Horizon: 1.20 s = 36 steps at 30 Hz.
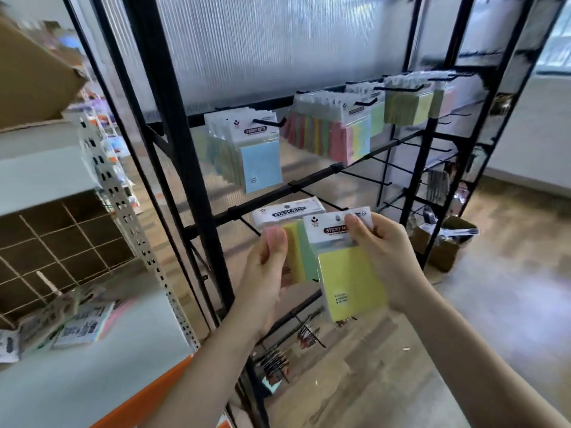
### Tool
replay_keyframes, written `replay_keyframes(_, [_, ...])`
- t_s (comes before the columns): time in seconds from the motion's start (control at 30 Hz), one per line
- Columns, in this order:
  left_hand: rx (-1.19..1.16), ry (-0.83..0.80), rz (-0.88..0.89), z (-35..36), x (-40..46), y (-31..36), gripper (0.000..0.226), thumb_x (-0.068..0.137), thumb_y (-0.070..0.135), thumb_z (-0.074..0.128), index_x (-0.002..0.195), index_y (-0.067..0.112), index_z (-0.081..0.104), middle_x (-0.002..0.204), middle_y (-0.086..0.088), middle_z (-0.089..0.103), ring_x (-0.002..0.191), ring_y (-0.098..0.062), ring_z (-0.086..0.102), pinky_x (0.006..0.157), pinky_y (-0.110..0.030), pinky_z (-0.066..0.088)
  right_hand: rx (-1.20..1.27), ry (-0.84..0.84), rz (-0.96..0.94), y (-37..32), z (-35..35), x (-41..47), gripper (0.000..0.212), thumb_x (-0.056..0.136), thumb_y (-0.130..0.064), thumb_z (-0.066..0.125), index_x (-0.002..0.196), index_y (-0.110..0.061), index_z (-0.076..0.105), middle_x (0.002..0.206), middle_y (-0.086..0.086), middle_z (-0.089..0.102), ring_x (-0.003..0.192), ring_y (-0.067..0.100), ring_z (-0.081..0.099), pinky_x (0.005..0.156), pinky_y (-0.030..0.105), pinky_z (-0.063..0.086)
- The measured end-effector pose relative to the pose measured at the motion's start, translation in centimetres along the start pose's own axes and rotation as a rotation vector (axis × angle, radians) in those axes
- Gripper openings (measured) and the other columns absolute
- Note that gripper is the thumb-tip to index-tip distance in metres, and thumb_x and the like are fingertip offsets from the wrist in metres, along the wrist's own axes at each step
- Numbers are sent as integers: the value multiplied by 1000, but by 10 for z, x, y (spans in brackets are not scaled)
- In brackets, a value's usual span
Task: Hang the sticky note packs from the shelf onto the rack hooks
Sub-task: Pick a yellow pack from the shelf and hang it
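A: What frames the space?

B: A tall black rack [173,143] takes up the middle, backed by a ribbed translucent panel [278,41]. To its right is open wooden floor [509,273] running to a white wall; to its left, just beside it, a grey shelf [92,350] with an orange front edge and a perforated upright.

A: And room on the rack itself?

B: The top bar is crowded with hanging packs [333,131] of several colours, and a blue-fronted bunch [256,156] hangs at its left end. The lower hooks [364,177] on the middle bars stand bare, close above the hands.

A: What lies around?

B: A divided cardboard box [55,242] sits on the shelf, with loose packs [71,322] blurred in front of it. On the floor near the rack's right post is a brown carton [441,242].

A: The hands?

B: Both are raised in front of the rack. The left hand [265,273] grips a small stack of packs [296,242], yellow and green, thumb across the front. The right hand [386,251] pinches the white header card of a yellow pack [349,279], which hangs down tilted, overlapping the stack.
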<state>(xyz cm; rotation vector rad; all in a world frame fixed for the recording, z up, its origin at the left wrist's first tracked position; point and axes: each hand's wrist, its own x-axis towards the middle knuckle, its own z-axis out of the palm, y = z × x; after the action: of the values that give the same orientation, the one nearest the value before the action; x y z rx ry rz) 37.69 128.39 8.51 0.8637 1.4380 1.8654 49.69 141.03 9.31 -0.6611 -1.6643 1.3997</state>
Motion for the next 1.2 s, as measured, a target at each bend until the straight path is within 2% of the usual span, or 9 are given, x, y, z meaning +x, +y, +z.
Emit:
replay_keyframes(0.1, [101,-37,46,15,17,-6,42,74,64,47,100,37,65,102,11,72,92,-8,68,65,-18,53,23,-7,23,6,-23,14,45,78,-50,62,81,-6,67,75,16,66,67,25,54,63,40,42])
replay_keyframes(0.23, [227,-52,145,41,47,-15,21,82,60,52,98,50,62,103,18,69,91,-2,67,68,-26,55,-32,-60,19,14,-55,41,51,78,-53,61,83,-3,66,74,25,61,68,24,49,62,40,37])
replay_keyframes(0.37, [304,-29,234,83,82,-25,29,79,63,56,103,47,58,105,15,69,99,-5,65,83,-40,54,-139,-208,-36,14,-90,76,55,80,-53,56,89,0,63,78,16,63,71,19,48,65,35,34])
replay_keyframes(0.47, [303,-1,275,114,104,-33,23,78,58,59,100,51,58,104,16,69,98,-6,65,82,-43,55,-178,-230,-93,15,-117,103,38,92,-37,56,82,-1,59,73,5,52,69,17,42,63,33,29])
replay_keyframes(0.57, [285,-6,310,142,120,-37,21,86,37,58,101,51,58,106,16,69,99,-5,65,78,-32,54,-148,-174,-135,13,-142,129,34,94,-27,58,62,-17,51,60,-9,44,62,13,39,57,31,30])
replay_keyframes(0.7, [240,35,327,173,133,-32,28,88,27,56,102,50,61,105,12,71,95,-8,68,70,-23,56,-151,-212,-196,9,-161,158,37,94,-29,59,87,7,57,68,9,50,63,13,42,55,27,27])
replay_keyframes(0.93, [191,224,248,195,150,-22,27,82,54,56,95,34,68,97,-7,72,91,-30,68,83,-57,53,-64,-253,-303,7,-167,188,17,94,-20,60,78,-15,65,63,-17,60,60,-3,49,54,15,34])
replay_keyframes(1.1, [287,310,355,191,170,-6,34,80,62,56,80,31,71,69,6,68,66,-12,61,66,-38,50,-17,-238,-350,1,-153,208,25,93,-25,60,73,-11,61,60,-10,52,57,5,40,51,21,29])
replay_keyframes(1.2, [356,364,454,184,184,5,50,84,58,54,77,10,63,57,0,47,56,-15,43,56,-30,34,32,-216,-372,-3,-143,220,27,93,-26,60,74,-6,60,61,-8,53,59,8,42,54,25,30])
